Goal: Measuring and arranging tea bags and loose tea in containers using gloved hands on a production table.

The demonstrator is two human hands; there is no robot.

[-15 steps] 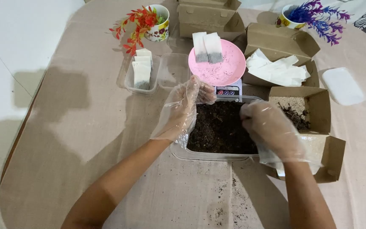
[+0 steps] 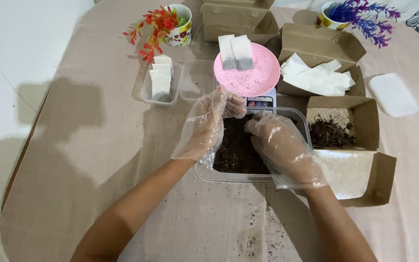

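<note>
Both of my hands wear thin clear plastic gloves. My left hand hovers over the far left corner of a clear plastic container of dark loose crumbs, with its fingers curled inward. My right hand rests over the container's right half, its fingertips pointing down at the crumbs. The crinkled gloves hide whether either hand holds anything. Just behind the hands, a pink plate sits on a small scale and carries two filled white filter bags.
A clear tray at the left holds filled bags, next to an empty one. Open cardboard boxes hold empty white bags and dried leaves. Mugs of red and purple artificial flowers stand at the back. A white lid lies right. Crumbs dot the cloth.
My right hand has shifted a little left and toward the container's middle. My left hand stays at the far left corner, fingers still curled.
</note>
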